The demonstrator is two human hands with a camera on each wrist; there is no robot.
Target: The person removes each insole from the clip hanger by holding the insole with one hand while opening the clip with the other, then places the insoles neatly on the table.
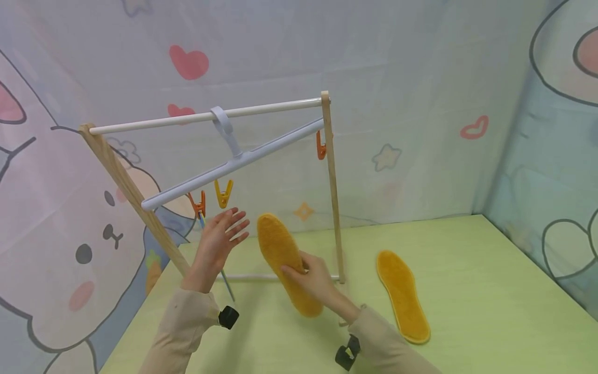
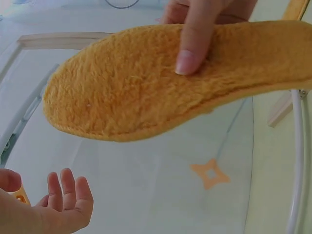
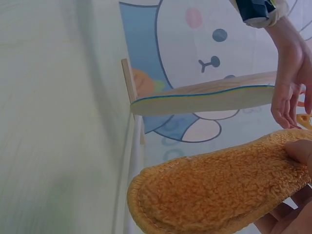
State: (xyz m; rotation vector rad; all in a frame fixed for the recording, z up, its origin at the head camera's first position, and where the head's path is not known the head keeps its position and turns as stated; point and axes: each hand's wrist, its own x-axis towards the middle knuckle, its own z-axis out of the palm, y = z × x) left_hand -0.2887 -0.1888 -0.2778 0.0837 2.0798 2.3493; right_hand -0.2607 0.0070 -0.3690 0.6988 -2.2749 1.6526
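My right hand [image 1: 318,280] grips a fuzzy orange-yellow insole [image 1: 275,239] at its middle, thumb on the plush face. The insole is tilted, its wide end up. Fingers spread and holding nothing, my left hand [image 1: 218,241] is raised just below a yellow clip [image 1: 224,195]. Beside it, an orange clip [image 1: 198,205] has a thin insole hanging from it, nearly edge-on in the head view; its pale side and blue edge [image 3: 204,101] show in the right wrist view. The clips hang under a white hanger [image 1: 233,164].
The hanger hooks over the white top rod [image 1: 271,108] of a wooden-sided rack [image 1: 333,197]. Another orange clip [image 1: 321,145] is at the hanger's right end. A second fuzzy insole [image 1: 403,296] lies on the green table [image 1: 486,291], right of the rack. A patterned cloth [image 1: 420,67] stands behind.
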